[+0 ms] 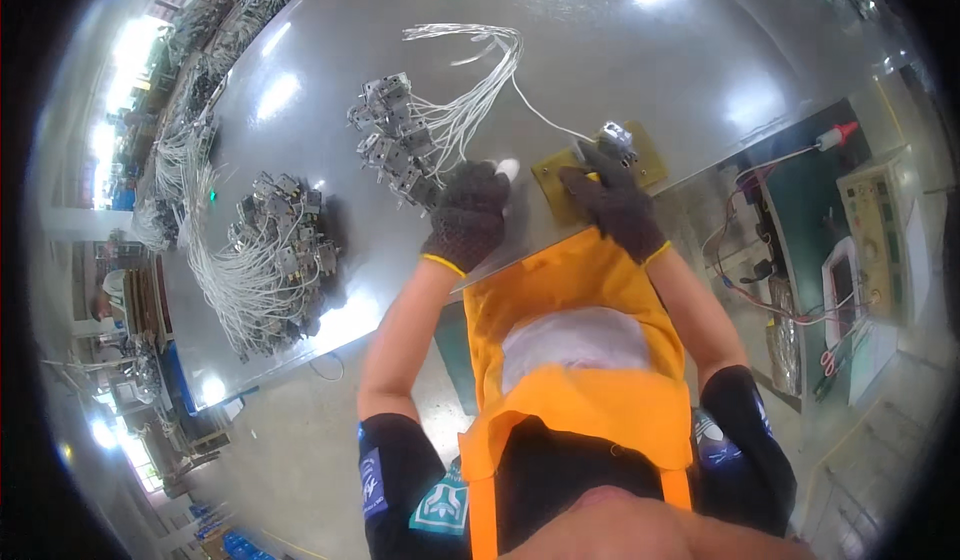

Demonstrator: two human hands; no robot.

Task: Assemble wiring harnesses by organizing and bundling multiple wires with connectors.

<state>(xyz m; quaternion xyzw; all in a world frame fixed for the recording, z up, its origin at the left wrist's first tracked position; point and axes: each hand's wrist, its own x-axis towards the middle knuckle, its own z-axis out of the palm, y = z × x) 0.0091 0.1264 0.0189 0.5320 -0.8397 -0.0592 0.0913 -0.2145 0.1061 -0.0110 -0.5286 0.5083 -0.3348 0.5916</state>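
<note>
My right hand, in a dark glove with a yellow cuff, is closed at a small shiny metal part on a brass-coloured plate. One white wire runs from this part to the wire bundle on the left. A bit of yellow shows between the fingers; what it belongs to is unclear. My left hand, gloved alike, has curled fingers beside a pile of metal parts with white wires. A white tip shows at its finger end. Whatever it grips is hidden.
More wired metal parts are heaped at the left of the metal table. On the right stand a box with controls, a red-and-white plug-like piece on a cable, and red-handled scissors. My orange apron meets the table's near edge.
</note>
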